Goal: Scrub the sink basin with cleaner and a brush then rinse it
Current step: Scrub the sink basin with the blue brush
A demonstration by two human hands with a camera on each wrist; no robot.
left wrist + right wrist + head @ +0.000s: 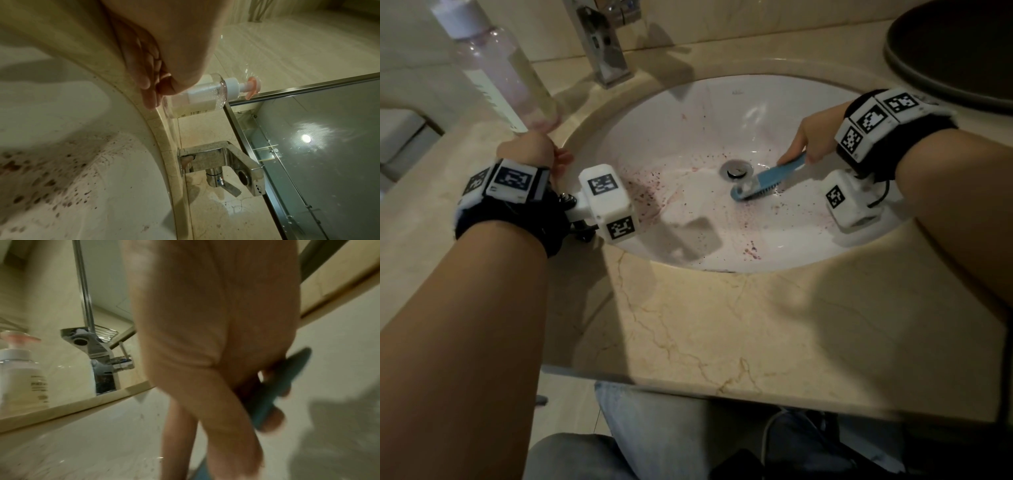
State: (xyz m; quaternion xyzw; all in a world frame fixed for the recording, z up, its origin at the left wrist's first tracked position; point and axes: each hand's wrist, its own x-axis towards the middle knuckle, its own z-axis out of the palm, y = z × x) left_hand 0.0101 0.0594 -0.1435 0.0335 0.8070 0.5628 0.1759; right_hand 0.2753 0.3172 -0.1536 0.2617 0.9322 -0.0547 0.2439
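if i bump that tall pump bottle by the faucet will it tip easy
Probably yes. The pump bottle is tall and narrow, so a nudge up high could topple it. It looks only partly filled, which likely makes it light. It stands close to the sink rim, so it might fall in.

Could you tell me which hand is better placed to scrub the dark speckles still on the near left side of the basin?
The right hand: its grip is already on the blue brush, bristles down beside the drain. The left hand rests on the counter by the sink rim, holding nothing.
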